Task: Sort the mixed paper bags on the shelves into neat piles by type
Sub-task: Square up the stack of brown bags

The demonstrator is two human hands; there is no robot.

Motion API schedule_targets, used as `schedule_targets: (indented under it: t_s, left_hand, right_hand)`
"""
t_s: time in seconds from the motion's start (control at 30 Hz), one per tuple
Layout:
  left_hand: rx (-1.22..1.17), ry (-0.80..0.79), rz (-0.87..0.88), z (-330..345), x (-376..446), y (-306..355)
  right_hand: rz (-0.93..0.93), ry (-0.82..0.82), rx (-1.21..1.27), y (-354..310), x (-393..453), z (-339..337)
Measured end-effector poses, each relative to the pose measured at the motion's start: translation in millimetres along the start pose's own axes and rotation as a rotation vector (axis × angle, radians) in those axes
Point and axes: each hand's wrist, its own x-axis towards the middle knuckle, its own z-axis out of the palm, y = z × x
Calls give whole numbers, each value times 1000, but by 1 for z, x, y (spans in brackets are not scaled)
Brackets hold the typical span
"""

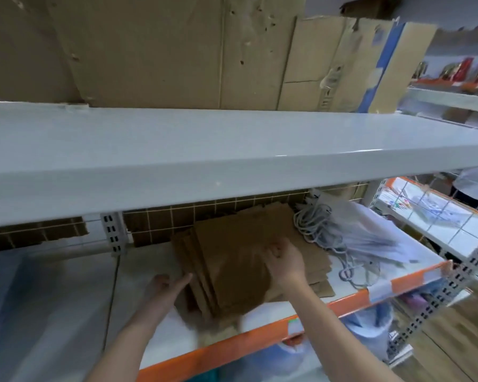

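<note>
From the head view, we squared a fanned stack of flat brown kraft paper bags point(232, 260) on the white, orange-edged lower shelf point(351, 297). Our left hand point(166, 285) lay straight-fingered against the stack's left edge; our right hand point(286, 260) curled onto its top, though blur hid how firmly. The overhanging front corner could slide off, and the grey-corded white bags point(351, 238) beside it could snag.

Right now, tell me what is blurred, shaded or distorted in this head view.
Head view: motion blur smears the left hand, the right hand and the brown paper bags; the upper shelf shades them, with a faint glare streak along its front edge; wide-angle distortion tilts the shelf lines and the perforated upright; the far right background is soft.
</note>
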Motion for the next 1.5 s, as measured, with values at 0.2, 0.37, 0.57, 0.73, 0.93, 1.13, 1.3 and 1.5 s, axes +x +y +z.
schedule_targets:
  t_s: [0.2, 0.37, 0.57, 0.73, 0.93, 1.13, 1.3, 1.5]
  left_hand:
    - [-304, 0, -115, 41, 17, 18]
    - [-526, -24, -236, 43, 22, 33]
    - [-490, -50, -275, 51, 24, 38]
    - [-414, -100, -292, 52, 31, 41]
    - [-434, -115, -285, 49, 22, 33]
    - [-484, -84, -273, 10, 8, 14]
    - [-491, -60, -302, -42, -7, -2]
    - [-495, -94, -388, -96, -24, -15]
  right_hand:
    - [211, 159, -84, 81, 51, -42]
    - [409, 29, 156, 108, 67, -52]
    - [430, -36, -10, 114, 70, -37]
    - [408, -2, -99, 115, 63, -31]
    - [457, -19, -99, 111, 62, -31]
    - [411, -29, -102, 83, 27, -2]
    - [297, -238, -176, 57, 13, 11]
    - [263, -445, -188, 25, 22, 24]
